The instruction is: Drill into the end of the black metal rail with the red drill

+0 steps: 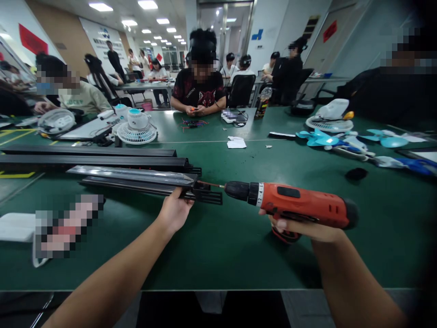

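Observation:
My right hand (300, 227) is wrapped round the grip of an orange cordless drill (300, 203), held level over the green table (239, 246). The drill's bit points left and meets the right end of a long black metal rail (136, 180). My left hand (175, 210) is closed on that rail near its right end, fingers curled under it. Two more black rails (88, 156) lie parallel just behind it, running off to the left.
White desk fans (136, 128) and fan parts stand at the back left. Blue fan blades (321, 139) and white parts lie at the right. Paper scraps (236, 143) sit mid-table. A white object (17, 227) rests at the left edge. Several people sit around the tables.

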### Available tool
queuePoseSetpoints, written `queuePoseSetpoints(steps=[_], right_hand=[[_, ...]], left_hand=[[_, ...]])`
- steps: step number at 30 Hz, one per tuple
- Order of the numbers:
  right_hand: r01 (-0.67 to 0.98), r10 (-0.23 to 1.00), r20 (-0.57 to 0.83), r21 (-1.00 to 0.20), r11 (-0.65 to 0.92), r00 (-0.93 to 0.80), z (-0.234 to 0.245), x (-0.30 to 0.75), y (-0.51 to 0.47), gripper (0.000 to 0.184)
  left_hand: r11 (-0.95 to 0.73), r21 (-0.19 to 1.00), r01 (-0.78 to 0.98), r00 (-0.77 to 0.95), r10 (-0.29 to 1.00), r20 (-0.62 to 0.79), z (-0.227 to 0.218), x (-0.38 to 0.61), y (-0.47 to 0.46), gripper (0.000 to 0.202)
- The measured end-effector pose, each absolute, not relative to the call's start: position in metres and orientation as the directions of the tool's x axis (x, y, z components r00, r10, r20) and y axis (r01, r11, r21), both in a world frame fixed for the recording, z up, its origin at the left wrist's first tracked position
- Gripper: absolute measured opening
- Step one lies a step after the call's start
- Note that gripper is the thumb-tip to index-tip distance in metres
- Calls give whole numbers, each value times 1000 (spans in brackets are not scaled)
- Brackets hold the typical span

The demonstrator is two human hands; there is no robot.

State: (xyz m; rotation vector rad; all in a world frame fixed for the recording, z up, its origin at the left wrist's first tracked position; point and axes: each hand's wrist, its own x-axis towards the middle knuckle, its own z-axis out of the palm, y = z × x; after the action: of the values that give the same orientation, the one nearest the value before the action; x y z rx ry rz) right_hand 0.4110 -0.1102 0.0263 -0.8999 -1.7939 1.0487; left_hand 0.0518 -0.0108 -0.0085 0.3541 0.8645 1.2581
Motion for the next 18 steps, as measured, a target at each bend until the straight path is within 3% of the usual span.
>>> queuePoseSetpoints(steps=[6, 18], right_hand=[[210, 810, 392, -831, 515, -436, 27, 413, -106, 28], [177, 847, 331, -884, 433, -415, 27, 413, -107, 26]], left_hand=[[329, 674, -661, 67, 921, -384, -4, 53, -12, 9], [350, 628, -695, 127, 919, -372, -2, 50, -13, 13]])
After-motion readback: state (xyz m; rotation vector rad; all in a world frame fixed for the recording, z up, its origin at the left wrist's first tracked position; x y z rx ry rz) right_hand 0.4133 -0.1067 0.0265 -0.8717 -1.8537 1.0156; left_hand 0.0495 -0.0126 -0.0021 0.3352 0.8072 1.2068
